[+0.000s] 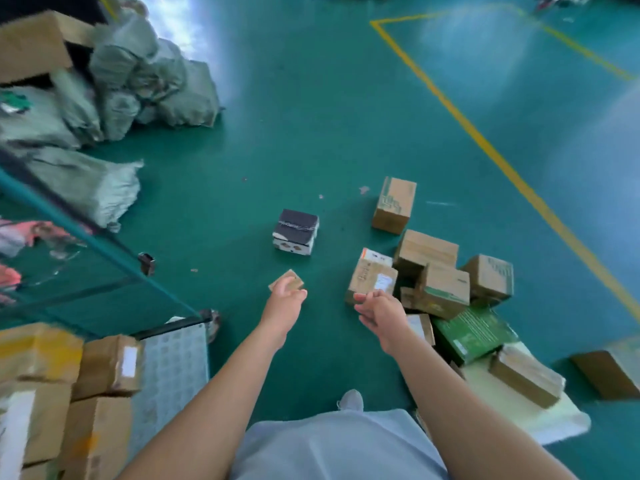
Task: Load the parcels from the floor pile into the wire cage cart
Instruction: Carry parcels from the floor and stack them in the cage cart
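Green warehouse floor: parcel pile loose at right beside yellow line, cage cart part-filled at left; left hand pinching small brown parcel, apparently cart-bound; right hand loosely curled, empty, nearest the pile.

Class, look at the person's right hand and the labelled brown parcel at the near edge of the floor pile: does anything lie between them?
Nothing visible does. The right hand hovers directly over the near edge of the labelled brown parcel, holding nothing. The other parcels in the pile sit behind and to the right of it.
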A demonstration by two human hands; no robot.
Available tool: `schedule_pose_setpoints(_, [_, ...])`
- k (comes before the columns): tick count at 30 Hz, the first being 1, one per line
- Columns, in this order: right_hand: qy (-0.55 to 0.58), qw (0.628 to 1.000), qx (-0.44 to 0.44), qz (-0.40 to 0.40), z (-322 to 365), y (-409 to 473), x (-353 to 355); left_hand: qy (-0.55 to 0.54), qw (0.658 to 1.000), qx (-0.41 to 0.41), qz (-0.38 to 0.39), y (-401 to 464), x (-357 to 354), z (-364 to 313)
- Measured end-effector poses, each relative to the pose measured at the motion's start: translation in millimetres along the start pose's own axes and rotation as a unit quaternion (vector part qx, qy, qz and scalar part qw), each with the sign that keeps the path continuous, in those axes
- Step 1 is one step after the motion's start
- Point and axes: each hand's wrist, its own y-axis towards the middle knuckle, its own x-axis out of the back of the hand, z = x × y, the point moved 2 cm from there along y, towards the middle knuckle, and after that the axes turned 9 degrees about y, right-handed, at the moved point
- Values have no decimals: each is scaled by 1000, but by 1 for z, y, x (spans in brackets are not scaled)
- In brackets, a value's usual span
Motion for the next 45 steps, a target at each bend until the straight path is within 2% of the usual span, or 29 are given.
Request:
schedule_pose_setpoints(8, [106, 991, -6, -84, 29, 27, 80, 85, 995, -8, 60, 19, -77, -52])
schedule_pose_setpoints(19, [136, 981, -16, -139, 67, 82, 119, 136, 982, -7, 130, 82, -145, -107])
schedule_pose_setpoints(29, [183, 958, -48, -216, 144, 195, 111, 176, 961, 12, 213, 225, -209, -208])
schedule_pose_setpoints(36, [234, 925, -96, -285, 180, 257, 97, 235, 931, 35, 277, 303, -258, -268])
schedule_pose_setpoints(45, [345, 870, -87, -341, 191, 269, 129, 349, 876, 2, 332, 341, -350, -313])
